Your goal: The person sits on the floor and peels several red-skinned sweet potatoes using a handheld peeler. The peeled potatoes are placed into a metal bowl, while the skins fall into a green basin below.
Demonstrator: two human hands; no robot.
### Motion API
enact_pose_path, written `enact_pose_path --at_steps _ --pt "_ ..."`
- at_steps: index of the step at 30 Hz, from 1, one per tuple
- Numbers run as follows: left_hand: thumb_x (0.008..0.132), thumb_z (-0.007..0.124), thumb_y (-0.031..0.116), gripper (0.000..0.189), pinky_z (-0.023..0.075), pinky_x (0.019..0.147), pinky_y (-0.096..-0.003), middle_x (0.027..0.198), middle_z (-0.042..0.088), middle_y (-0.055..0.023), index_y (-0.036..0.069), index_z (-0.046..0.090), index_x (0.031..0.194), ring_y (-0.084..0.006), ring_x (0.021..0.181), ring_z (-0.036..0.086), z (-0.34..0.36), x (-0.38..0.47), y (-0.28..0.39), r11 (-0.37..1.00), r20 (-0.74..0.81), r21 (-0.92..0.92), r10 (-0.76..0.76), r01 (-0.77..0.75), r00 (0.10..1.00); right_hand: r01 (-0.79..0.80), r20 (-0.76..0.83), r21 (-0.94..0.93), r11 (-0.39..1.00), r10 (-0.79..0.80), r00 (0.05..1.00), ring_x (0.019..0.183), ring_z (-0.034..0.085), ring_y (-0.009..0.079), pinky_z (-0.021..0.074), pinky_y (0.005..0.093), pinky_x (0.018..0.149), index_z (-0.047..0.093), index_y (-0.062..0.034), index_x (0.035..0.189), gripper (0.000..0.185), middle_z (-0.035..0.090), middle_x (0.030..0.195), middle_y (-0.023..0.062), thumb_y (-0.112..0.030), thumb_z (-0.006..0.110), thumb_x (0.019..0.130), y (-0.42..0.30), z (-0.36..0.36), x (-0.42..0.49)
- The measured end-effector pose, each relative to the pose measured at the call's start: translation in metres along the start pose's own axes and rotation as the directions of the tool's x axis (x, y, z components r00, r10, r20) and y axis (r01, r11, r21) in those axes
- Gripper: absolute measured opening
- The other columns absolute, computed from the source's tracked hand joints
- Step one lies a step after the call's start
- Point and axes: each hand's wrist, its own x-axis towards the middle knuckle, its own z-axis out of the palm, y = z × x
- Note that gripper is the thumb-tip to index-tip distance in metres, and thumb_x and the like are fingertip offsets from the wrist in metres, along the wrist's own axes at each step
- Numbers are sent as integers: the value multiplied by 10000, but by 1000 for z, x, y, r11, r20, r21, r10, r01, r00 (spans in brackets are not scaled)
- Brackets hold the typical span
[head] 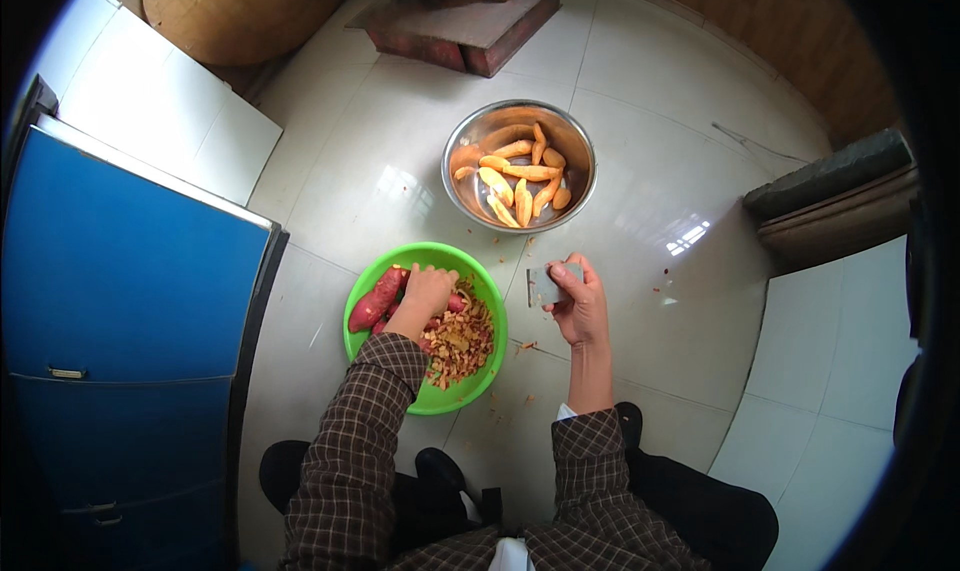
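My left hand reaches down into a green plastic basin, over red-skinned sweet potatoes. Its fingertips are hidden, so whether they grip a sweet potato does not show. Brown and reddish peelings fill the basin's right side. Between the thumb and fingers of my right hand is a flat grey metal blade, held above the floor just right of the basin. Beyond both hands stands a stainless steel bowl containing several peeled orange sweet potatoes.
Scattered peel bits lie on the pale tiled floor. A blue-fronted cabinet stands at left. At the back are a dark red metal stand and a round wooden board. White tiled masonry borders the right side.
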Motion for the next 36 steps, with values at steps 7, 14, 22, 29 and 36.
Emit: enact_pose_path --at_steps 7,14,22,29,36 --pt "644 658 44 405 481 710 -418 898 497 -166 90 489 1008 -358 879 551 -29 -55 2 949 -160 -283 96 -139 982 -64 91 29 998 61 994 610 589 129 466 220 410 440 -93 763 189 589 850 54 -58 624 784 11 14 5" --pt "670 679 55 389 463 717 -387 926 579 -151 54 485 1006 -321 844 577 -75 -112 -3 739 -215 -664 -38 -117 976 -196 293 -26 980 195 936 624 606 142 510 238 445 448 -84 778 178 592 792 62 -92 626 794 32 38 13" --pt "761 623 -2 426 496 601 -232 1026 591 -82 23 509 1170 -120 809 579 -108 -176 12 94 -86 -994 -294 -61 952 -276 276 -112 955 297 914 675 615 137 539 246 470 501 -59 828 142 594 784 53 -153 607 835 64 62 -5" --pt "779 608 6 441 489 646 -239 1075 573 -88 34 489 1203 -112 832 562 -111 -182 18 65 -132 -991 -306 -118 943 -275 338 -112 955 297 893 690 610 130 550 259 481 492 -63 784 146 590 814 48 -155 580 856 61 63 -4" --pt "850 451 -1 524 505 653 -230 1176 491 -117 43 293 1348 -112 846 572 -113 -173 22 126 -171 -981 -173 -150 970 -224 427 -110 968 250 869 823 569 108 464 238 746 531 -45 815 120 593 891 32 -137 600 847 55 68 -8"
